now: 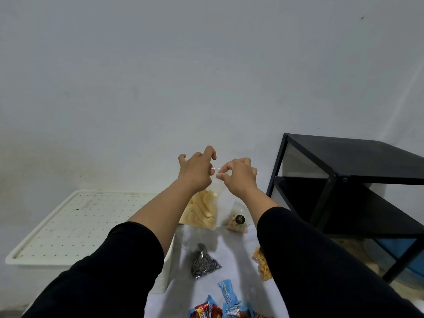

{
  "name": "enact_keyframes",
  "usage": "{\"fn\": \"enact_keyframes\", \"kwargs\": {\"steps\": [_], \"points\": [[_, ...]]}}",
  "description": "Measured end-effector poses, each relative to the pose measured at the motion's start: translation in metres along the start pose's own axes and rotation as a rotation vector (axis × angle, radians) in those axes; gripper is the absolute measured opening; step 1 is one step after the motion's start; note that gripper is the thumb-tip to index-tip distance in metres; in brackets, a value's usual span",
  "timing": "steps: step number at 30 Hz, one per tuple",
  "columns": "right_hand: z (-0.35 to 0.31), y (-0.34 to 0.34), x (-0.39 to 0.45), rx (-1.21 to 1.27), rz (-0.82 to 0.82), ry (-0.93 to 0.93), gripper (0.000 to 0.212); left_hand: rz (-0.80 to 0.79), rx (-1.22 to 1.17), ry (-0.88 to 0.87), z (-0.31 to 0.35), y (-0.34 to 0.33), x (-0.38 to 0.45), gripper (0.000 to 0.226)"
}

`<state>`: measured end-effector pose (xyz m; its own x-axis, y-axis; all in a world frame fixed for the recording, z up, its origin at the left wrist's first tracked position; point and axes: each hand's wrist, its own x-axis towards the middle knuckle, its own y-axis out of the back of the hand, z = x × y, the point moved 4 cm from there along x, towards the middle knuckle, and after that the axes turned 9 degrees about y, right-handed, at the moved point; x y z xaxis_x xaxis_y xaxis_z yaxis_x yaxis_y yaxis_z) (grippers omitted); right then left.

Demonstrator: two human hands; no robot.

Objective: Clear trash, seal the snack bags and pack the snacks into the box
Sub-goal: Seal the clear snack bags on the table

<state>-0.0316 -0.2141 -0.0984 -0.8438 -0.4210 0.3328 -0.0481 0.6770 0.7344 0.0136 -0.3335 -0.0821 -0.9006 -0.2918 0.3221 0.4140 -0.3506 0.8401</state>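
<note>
1. Clear, crinkly plastic formed the snack bag (204,210) held up in the head view, its top edge stretched between both hands and its lower part hanging beneath them, filled with pale yellow, stick-shaped chips.
2. Left hand (197,171) pinched the bag's top edge with thumb and curled fingers (211,152); the other fingers arched above it.
3. Right hand (238,175) pinched the same edge just beside the left, its fingertips curled in toward the thumb. Both arms wore black sleeves (119,267).
4. The bag hung over the far edge of the bench (234,260), which was covered in a smooth white sheet.
5. On the bench lay a small clear pouch of mixed nuts (237,222) with a round dark label, just right of the held bag; a dark patterned pouch (204,263) with a clear crumpled top nearer the camera; and a clear bag of orange-yellow cubes (261,263), partly hidden by the right sleeve.
6. Glossy blue wrappers (231,301) and red wrappers (206,311) sat at the near edge.
7. A white perforated tray (68,226) stood left of the bench, and a black metal shelf (348,187) stood to the right against a pale wall.
</note>
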Motion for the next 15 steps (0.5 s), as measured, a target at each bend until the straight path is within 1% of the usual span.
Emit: {"fn": "enact_keyframes", "kwargs": {"steps": [4,7,10,13,15], "points": [[0.003,0.007,0.000,-0.052,0.042,-0.023,0.016,-0.001,-0.003,-0.006,-0.002,-0.004,0.002,0.052],[0.003,0.011,-0.001,-0.087,0.040,-0.023,0.013,0.004,-0.019,-0.039,-0.001,-0.009,0.005,0.047],[0.004,0.010,-0.002,-0.082,0.030,-0.012,0.014,0.005,-0.037,-0.031,-0.001,-0.010,0.006,0.045],[0.004,0.014,-0.002,-0.069,0.054,-0.020,0.013,0.032,-0.069,-0.029,-0.002,-0.008,0.008,0.037],[0.005,0.019,0.000,-0.084,0.088,-0.010,0.013,0.049,-0.042,-0.037,-0.003,-0.005,0.008,0.031]]}}
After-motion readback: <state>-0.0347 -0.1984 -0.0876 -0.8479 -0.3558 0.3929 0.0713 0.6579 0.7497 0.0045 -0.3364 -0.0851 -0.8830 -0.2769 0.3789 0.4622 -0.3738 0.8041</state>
